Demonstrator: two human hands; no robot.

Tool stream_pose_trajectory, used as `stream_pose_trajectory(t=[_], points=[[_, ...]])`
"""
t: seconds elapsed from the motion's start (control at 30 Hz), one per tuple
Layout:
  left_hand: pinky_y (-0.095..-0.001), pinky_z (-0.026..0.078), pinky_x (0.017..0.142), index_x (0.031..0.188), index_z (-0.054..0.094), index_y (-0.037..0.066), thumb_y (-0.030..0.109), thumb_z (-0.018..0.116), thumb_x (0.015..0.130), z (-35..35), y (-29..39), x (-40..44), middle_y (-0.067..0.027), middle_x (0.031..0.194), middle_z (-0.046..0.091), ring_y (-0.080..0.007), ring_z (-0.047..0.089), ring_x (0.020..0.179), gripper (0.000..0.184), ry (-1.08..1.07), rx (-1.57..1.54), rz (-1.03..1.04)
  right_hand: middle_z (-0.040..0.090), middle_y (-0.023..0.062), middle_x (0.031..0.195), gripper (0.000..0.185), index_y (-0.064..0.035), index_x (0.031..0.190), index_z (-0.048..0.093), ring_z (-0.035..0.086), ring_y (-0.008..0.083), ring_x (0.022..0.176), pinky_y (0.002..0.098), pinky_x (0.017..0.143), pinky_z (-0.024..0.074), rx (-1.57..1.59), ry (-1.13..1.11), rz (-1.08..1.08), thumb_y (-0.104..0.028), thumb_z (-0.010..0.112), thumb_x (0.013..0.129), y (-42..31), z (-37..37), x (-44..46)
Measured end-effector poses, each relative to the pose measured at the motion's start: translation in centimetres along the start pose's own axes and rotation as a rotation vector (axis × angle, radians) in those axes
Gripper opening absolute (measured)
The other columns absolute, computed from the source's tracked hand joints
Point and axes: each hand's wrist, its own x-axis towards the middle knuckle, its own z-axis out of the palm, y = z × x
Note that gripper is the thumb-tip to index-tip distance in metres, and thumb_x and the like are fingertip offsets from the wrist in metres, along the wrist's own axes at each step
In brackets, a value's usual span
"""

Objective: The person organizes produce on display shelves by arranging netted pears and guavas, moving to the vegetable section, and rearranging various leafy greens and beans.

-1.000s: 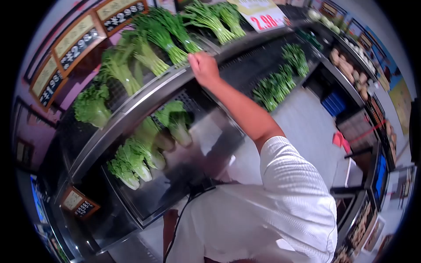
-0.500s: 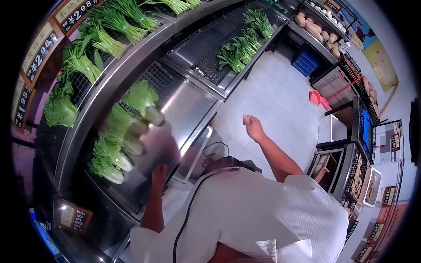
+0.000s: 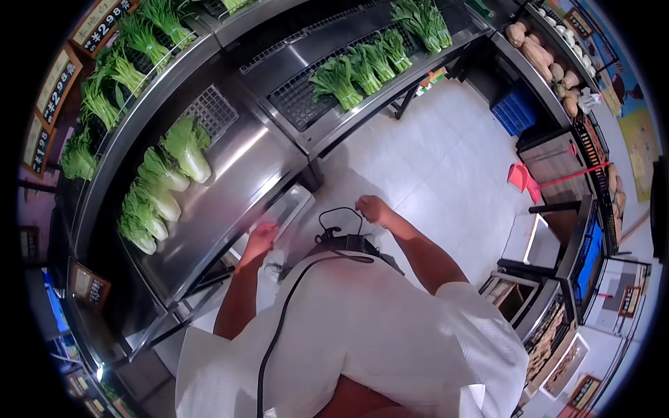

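My left hand (image 3: 262, 238) hangs in the air by the front edge of the metal display counter (image 3: 230, 188), its fingers loosely curled with nothing seen in them. My right hand (image 3: 375, 210) is over the floor in front of my body, also curled, and no object shows in it. Several heads of napa cabbage (image 3: 159, 198) lie in a row on the counter, apart from my left hand. Farther along, bunches of leafy greens (image 3: 364, 72) lie on a black mesh mat (image 3: 300, 104).
A raised shelf on the left holds green vegetables (image 3: 124, 68) behind price signs (image 3: 61, 81). On the right are a blue crate (image 3: 514, 113), a red dustpan (image 3: 518, 177), squashes (image 3: 536, 54) and low racks (image 3: 540, 268). A dark cable (image 3: 284, 313) runs down my white clothing.
My view has shifted along the counter, and the cabbages now appear farther left. My left hand has moved off the counter surface to its edge. My right hand has come nearer my body.
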Motion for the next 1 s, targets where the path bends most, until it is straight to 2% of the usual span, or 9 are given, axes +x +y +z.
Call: stream_pose_trajectory(t=[0.07,0.17,0.47,0.63,0.77,0.8,0.83,0.93,1.0], points=[[-0.0263,0.042,0.055,0.113,0.067,0.006,0.022,0.07,0.098,4.0,1.5,1.2,0.0016,0.078,0.06,-0.0079,0.052,0.064,0.023,-0.054,0.034,0.029,0.068,0.0083,0.077,0.033,-0.0009,0.1,0.071,0.065,0.0181,0.065,0.035,0.06,0.0527,-0.112,-0.067,-0.053,-0.032,0.06,0.097,5.2,-3.3,1.4],[-0.0252,0.043,0.059,0.116,0.067,0.005,0.022,0.068,0.098,9.1,4.2,3.7,0.001,0.08,0.06,-0.0078,0.052,0.065,0.024,-0.104,0.066,0.053,0.067,0.0075,0.077,0.033,-0.0004,0.103,0.069,0.063,0.0161,0.065,0.0315,0.057,0.0516,0.09,-0.103,0.187,-0.032,0.061,0.097,1.4,-10.4,1.2],[-0.0246,0.044,0.059,0.107,0.069,0.006,0.021,0.071,0.094,19.5,15.0,14.4,0.0024,0.081,0.062,-0.0078,0.054,0.065,0.02,-0.171,-0.037,0.094,0.068,0.0064,0.082,0.027,-0.0027,0.102,0.068,0.064,0.0152,0.07,0.0314,0.058,0.0521,0.045,-0.036,0.21,-0.028,0.069,0.093,-0.2,-24.4,14.4],[-0.0322,0.051,0.065,0.111,0.069,0.001,0.028,0.079,0.088,24.5,19.5,27.7,-0.0036,0.085,0.068,-0.0157,0.062,0.073,0.037,-0.014,0.113,0.415,0.069,0.0077,0.084,0.03,-0.0009,0.101,0.071,0.065,0.0158,0.069,0.0314,0.058,0.0525,-0.09,-0.039,0.14,-0.028,0.076,0.09,-5.0,-29.1,21.1],[-0.0389,0.056,0.08,0.115,0.068,-0.001,0.038,0.088,0.076,30.4,19.9,38.1,-0.0133,0.101,0.074,-0.0272,0.071,0.091,0.058,0.337,0.015,0.431,0.074,0.0159,0.096,0.052,0.0029,0.113,0.071,0.071,0.0282,0.088,0.0372,0.081,0.0561,-0.299,0.113,-0.017,-0.039,0.082,0.084,-5.8,-30.9,26.9],[-0.0399,0.057,0.084,0.116,0.067,-0.001,0.041,0.09,0.073,31.2,21.1,39.2,-0.0155,0.106,0.075,-0.0296,0.072,0.096,0.063,0.385,-0.001,0.399,0.073,0.0221,0.111,0.063,0.0028,0.122,0.069,0.07,0.0363,0.104,0.041,0.092,0.0532,-0.429,0.111,-0.027,-0.043,0.083,0.08,-5.6,-31.4,29.2],[-0.0401,0.056,0.087,0.117,0.067,-0.001,0.043,0.091,0.071,31.1,23.9,37.8,-0.0172,0.112,0.074,-0.0312,0.072,0.101,0.068,0.357,0.046,0.342,0.071,0.0256,0.119,0.069,0.0031,0.126,0.067,0.068,0.0382,0.111,0.0436,0.094,0.0531,-0.424,0.065,-0.002,-0.044,0.083,0.078,-10.0,-32.0,28.6],[-0.04,0.055,0.092,0.12,0.066,-0.001,0.045,0.092,0.068,31.6,27.1,36.8,-0.0198,0.12,0.072,-0.0337,0.071,0.107,0.074,0.402,0.062,0.247,0.072,0.0286,0.107,0.066,0.0092,0.112,0.064,0.069,0.0414,0.105,0.0457,0.093,0.0535,-0.466,0.369,-0.219,-0.04,0.085,0.073,-7.8,-30.4,34.0],[-0.0402,0.055,0.093,0.12,0.065,0.0,0.045,0.093,0.067,32.0,28.1,36.9,-0.0203,0.12,0.072,-0.0342,0.07,0.107,0.075,0.455,0.081,0.249,0.07,0.0292,0.109,0.062,0.0088,0.109,0.063,0.067,0.0429,0.107,0.0469,0.094,0.0534,-0.41,0.269,-0.164,-0.036,0.086,0.073,-7.3,-30.5,36.4]])
